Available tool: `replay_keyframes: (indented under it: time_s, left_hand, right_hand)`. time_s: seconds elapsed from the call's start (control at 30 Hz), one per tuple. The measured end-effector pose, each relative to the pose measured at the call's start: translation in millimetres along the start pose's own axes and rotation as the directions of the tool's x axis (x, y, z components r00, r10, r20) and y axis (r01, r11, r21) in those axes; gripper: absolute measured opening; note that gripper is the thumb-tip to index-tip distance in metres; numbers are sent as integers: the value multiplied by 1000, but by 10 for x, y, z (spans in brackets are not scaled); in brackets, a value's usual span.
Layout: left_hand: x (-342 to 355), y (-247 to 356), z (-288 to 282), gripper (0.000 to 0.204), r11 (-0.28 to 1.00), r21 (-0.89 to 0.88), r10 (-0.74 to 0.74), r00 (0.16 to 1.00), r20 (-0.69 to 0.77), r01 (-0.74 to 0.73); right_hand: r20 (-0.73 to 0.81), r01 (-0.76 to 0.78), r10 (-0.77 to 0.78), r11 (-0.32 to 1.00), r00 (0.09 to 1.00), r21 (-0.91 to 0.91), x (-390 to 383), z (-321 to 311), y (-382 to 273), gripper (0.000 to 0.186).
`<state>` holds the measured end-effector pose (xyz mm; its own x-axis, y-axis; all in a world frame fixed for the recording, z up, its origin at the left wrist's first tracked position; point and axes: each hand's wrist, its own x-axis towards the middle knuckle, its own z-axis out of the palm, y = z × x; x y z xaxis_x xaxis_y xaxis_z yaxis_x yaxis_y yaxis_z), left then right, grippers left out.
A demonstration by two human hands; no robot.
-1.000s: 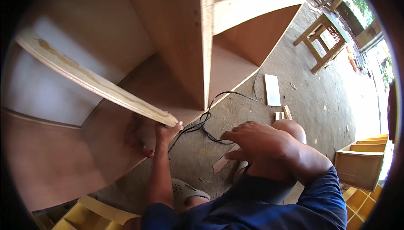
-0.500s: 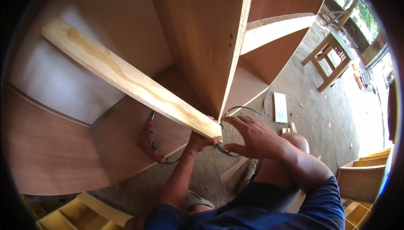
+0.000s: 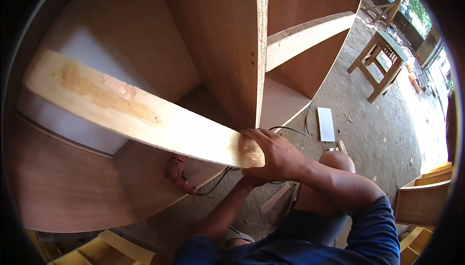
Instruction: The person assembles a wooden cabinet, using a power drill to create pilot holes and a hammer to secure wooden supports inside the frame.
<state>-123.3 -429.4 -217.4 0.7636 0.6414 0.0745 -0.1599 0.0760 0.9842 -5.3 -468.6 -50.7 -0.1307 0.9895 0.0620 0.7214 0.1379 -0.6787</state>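
Observation:
A long pale wooden board [image 3: 184,132] slants across the middle, its near end in front of me and its far end inside a wooden cabinet [image 3: 63,182]. My right hand [image 3: 280,154] wraps round the near end, thumb along the upper edge. From beneath, my left hand [image 3: 253,179] grips the same end; its fingers are mostly hidden by the board and the right hand. Close to that end stands the edge of the cabinet's upright divider [image 3: 261,47]. A red power drill [image 3: 179,175] lies on the cabinet panel below the board, partly covered by it.
The drill's dark cord [image 3: 213,187] runs toward my hands. Right of the cabinet, a white rectangular piece [image 3: 326,124] and small wood scraps [image 3: 341,147] lie on the floor. A woven-look stool [image 3: 382,61] stands farther off. Drawer-like wooden boxes [image 3: 421,202] sit at right and lower left.
My right hand has come from beside the board onto its near end and closed round it. The board has turned, showing more of its broad face, and its far end has moved left and down.

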Motion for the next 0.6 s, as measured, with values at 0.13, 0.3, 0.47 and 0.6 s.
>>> replay_keyframes:
  time_s: [0.13, 0.3, 0.47, 0.6]
  left_hand:
    - [70, 38, -4, 102, 997, 72, -1, 999, 53, -3]
    - [191, 229, -408, 111, 936, 351, -85, 967, 240, -5]
    - [186, 1126, -732, 122, 907, 303, 232, 947, 224, -293]
    - [39, 1387, -703, 108, 881, -463, 228, 944, 238, -96]
  right_hand:
    - [-9, -39, 38, 998, 999, -54, -39, -33, -15, 85]
    - [-175, 28, -62, 981, 983, -192, -112, -204, 37, 76]
    - [-320, -49, -74, 931, 945, -362, -229, -601, 50, 72]
    - [-391, 29, -217, 901, 894, -433, -242, -776, -46, 75]
